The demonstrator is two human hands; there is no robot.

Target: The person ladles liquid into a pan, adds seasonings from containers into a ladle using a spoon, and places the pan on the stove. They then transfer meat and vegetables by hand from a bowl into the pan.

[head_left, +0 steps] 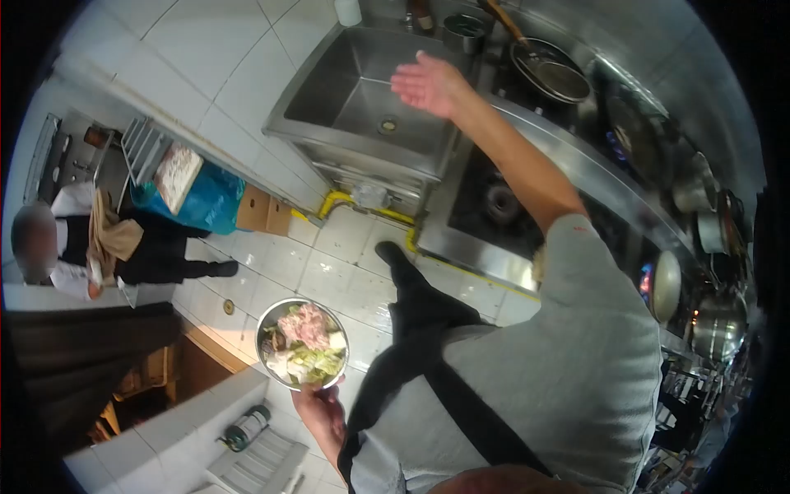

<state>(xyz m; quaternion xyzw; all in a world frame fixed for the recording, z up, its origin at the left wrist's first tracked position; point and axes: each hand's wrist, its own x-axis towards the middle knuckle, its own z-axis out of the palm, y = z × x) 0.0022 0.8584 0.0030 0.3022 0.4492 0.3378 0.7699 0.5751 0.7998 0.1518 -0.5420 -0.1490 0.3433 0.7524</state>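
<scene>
My left hand [321, 412] grips the rim of a round metal bowl [345, 339], held out over the tiled floor. Inside lie a pale pink, meat-like heap [306, 326], chopped green pieces [317, 362], and some white and brown pieces. The fingers under the bowl are partly hidden. My right hand [428, 85] is stretched out over the steel sink [329, 95], palm showing and fingers extended. It holds nothing.
A stove with burners [500, 200] runs beside the sink. On it sit a frying pan [550, 70], a white pan [666, 286] near a flame, and several pots. Another person [82, 239] stands across the floor, holding brown cloth. Yellow piping [336, 198] runs under the sink.
</scene>
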